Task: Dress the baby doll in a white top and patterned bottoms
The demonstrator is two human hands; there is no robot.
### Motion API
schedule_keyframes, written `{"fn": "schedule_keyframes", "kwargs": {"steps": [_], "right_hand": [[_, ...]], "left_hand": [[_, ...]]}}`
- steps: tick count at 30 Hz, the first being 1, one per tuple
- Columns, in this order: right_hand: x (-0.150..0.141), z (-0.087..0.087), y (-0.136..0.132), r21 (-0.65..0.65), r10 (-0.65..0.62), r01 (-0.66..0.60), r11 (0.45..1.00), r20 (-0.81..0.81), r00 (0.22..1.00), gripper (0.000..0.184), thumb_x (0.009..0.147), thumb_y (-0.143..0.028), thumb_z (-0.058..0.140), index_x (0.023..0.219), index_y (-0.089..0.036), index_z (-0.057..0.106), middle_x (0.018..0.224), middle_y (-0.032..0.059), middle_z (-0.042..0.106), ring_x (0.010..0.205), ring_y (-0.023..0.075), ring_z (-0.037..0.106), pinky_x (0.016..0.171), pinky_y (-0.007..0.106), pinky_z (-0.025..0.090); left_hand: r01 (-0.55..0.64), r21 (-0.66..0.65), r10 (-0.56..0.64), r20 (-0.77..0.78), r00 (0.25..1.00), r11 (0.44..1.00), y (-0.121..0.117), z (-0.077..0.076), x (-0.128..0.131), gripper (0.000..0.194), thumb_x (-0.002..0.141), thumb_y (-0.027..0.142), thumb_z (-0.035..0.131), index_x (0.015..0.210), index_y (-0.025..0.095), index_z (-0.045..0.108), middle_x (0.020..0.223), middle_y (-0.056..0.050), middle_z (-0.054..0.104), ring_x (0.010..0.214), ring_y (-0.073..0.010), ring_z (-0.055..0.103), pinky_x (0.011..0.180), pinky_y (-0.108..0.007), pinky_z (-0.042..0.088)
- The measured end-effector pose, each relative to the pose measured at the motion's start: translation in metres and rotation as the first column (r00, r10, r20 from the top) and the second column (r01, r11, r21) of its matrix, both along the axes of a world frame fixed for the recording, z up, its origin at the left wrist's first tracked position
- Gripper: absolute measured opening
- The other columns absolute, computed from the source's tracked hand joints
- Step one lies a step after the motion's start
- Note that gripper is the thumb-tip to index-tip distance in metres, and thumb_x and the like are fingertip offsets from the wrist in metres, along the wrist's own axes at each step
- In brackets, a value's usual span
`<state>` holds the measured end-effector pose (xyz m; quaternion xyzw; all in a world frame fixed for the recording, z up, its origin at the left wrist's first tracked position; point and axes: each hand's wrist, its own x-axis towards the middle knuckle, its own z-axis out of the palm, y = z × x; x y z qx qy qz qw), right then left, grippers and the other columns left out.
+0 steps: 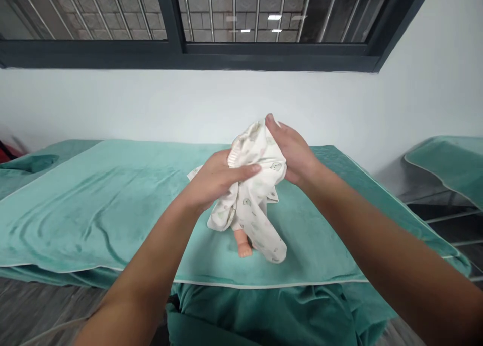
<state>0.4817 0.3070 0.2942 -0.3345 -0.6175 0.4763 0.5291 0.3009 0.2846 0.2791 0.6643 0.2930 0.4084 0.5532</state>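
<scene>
A baby doll, mostly hidden inside a white printed garment [253,205], is held up above a teal towel [94,210] spread on a table. Only one bare doll foot [243,246] shows below the cloth, near the towel. My left hand [216,177] is wrapped round the front of the garment at the doll's upper body. My right hand [292,150] grips the bunched cloth at the top from behind, its fingers pressed into the fabric. An empty garment leg hangs down to the towel beside the foot.
The towel-covered table stands against a white wall under a dark-framed window [234,19]. A second teal-covered surface [449,165] is at the right, with a gap between. Folded teal cloth [30,162] lies at the far left. More teal fabric hangs over the near edge.
</scene>
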Motion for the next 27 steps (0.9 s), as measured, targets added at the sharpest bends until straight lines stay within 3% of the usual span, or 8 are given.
{"fn": "schedule_keyframes", "kwargs": {"steps": [3,6,9,12,14,19,23,27], "right_hand": [[0.006,-0.014,-0.01,-0.126,0.245,-0.228,0.966,0.148,0.958,0.048,0.079,-0.064,0.074,0.094,-0.019,0.069,0.088,0.0047,0.071,0.087,0.0208,0.067,0.071,0.029,0.054],[0.008,-0.023,-0.014,-0.19,0.378,-0.341,0.921,0.221,0.899,0.042,0.074,-0.051,0.083,0.094,-0.016,0.072,0.091,0.0048,0.073,0.086,0.0193,0.068,0.075,0.029,0.055],[0.009,-0.023,-0.01,-0.142,0.228,-0.211,0.967,0.116,0.967,0.042,0.077,-0.054,0.08,0.093,-0.017,0.07,0.086,0.0034,0.072,0.081,0.0172,0.068,0.073,0.027,0.055],[0.01,-0.021,0.001,-0.101,0.014,-0.019,0.995,-0.05,0.999,0.05,0.08,-0.066,0.072,0.098,-0.019,0.067,0.084,0.0035,0.071,0.082,0.0189,0.068,0.074,0.029,0.056],[0.013,-0.023,0.006,-0.109,-0.016,0.004,0.994,-0.103,0.995,0.055,0.08,-0.072,0.068,0.1,-0.02,0.066,0.083,0.0049,0.071,0.083,0.0211,0.068,0.074,0.032,0.057],[0.021,-0.043,0.003,-0.201,0.112,-0.138,0.97,-0.139,0.984,0.057,0.083,-0.073,0.063,0.102,-0.02,0.067,0.09,0.0067,0.074,0.088,0.0225,0.07,0.075,0.032,0.057],[0.021,-0.051,-0.012,-0.321,0.359,-0.346,0.882,-0.018,0.933,0.052,0.073,-0.053,0.084,0.107,-0.016,0.07,0.099,0.0067,0.075,0.091,0.0199,0.07,0.078,0.028,0.056],[0.016,-0.048,-0.016,-0.352,0.354,-0.323,0.879,0.026,0.935,0.043,0.074,-0.043,0.085,0.103,-0.016,0.071,0.094,0.0052,0.074,0.083,0.0175,0.069,0.076,0.029,0.056]], "left_hand": [[-0.13,0.003,0.13,0.071,0.989,0.991,0.002,-0.003,-0.001,0.029,0.072,0.033,0.079,0.093,0.015,0.072,0.087,-0.005,0.072,0.081,-0.0215,0.068,0.067,-0.029,0.053],[-0.134,-0.027,0.135,0.076,0.988,0.991,0.006,-0.009,0.0,0.027,0.072,0.03,0.078,0.094,0.016,0.072,0.08,-0.002,0.071,0.075,-0.0188,0.066,0.065,-0.027,0.052],[-0.047,-0.071,0.053,0.092,0.994,0.996,0.01,-0.016,-0.001,0.034,0.076,0.035,0.077,0.104,0.016,0.073,0.086,-0.004,0.073,0.079,-0.0201,0.068,0.071,-0.029,0.054],[0.179,-0.146,-0.184,-0.023,0.983,0.973,0.014,-0.024,-0.004,0.041,0.076,0.04,0.079,0.108,0.015,0.073,0.099,-0.01,0.076,0.09,-0.0248,0.07,0.079,-0.034,0.055],[0.244,-0.166,-0.26,-0.079,0.962,0.955,0.015,-0.028,-0.006,0.041,0.075,0.04,0.081,0.106,0.016,0.073,0.106,-0.012,0.075,0.097,-0.0272,0.07,0.083,-0.036,0.055],[0.102,-0.203,-0.069,0.164,0.984,0.974,0.017,-0.038,-0.004,0.039,0.073,0.036,0.082,0.106,0.018,0.07,0.102,-0.009,0.076,0.089,-0.0245,0.072,0.077,-0.033,0.055],[-0.06,-0.244,0.154,0.386,0.91,0.968,0.02,-0.045,0.001,0.038,0.071,0.032,0.082,0.102,0.018,0.066,0.092,-0.005,0.076,0.083,-0.0229,0.073,0.076,-0.032,0.056],[-0.026,-0.263,0.141,0.429,0.892,0.964,0.02,-0.046,0.004,0.039,0.072,0.034,0.082,0.103,0.018,0.065,0.095,-0.007,0.076,0.087,-0.0244,0.073,0.08,-0.034,0.058]]}}
